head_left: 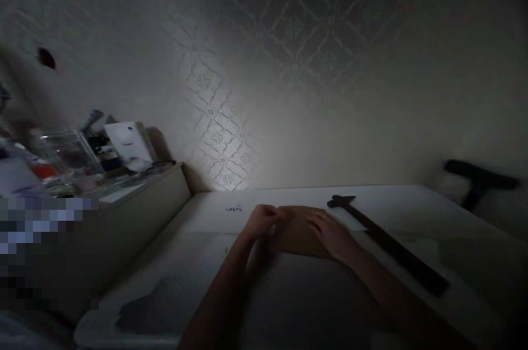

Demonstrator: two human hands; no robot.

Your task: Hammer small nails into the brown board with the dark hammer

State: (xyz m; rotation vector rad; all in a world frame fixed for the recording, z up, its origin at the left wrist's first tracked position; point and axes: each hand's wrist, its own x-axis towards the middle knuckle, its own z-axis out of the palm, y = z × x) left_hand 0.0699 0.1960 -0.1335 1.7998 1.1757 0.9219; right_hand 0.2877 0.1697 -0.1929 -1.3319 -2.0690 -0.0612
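A flat brown piece [297, 234], cardboard or thin board, lies on the white table in front of me. My left hand [263, 220] is at its upper left corner, thumb and fingers pinched together on the edge. Fingers stretched out, my right hand [332, 233] rests on the right part of the piece. To the right of that hand lies a dark hammer [394, 245], its head pointing away from me and its handle toward the lower right. Several small dark bits [234, 208], too small to name, sit on the tabletop left of my left hand.
The white table [198, 218] stands against a patterned wall [289, 91]. On the left, a cabinet [140, 229] carries a white box [128, 142], a clear plastic case [66, 149] and clutter. A dark T-shaped object [478, 176] stands beyond the table's right side. The light is dim.
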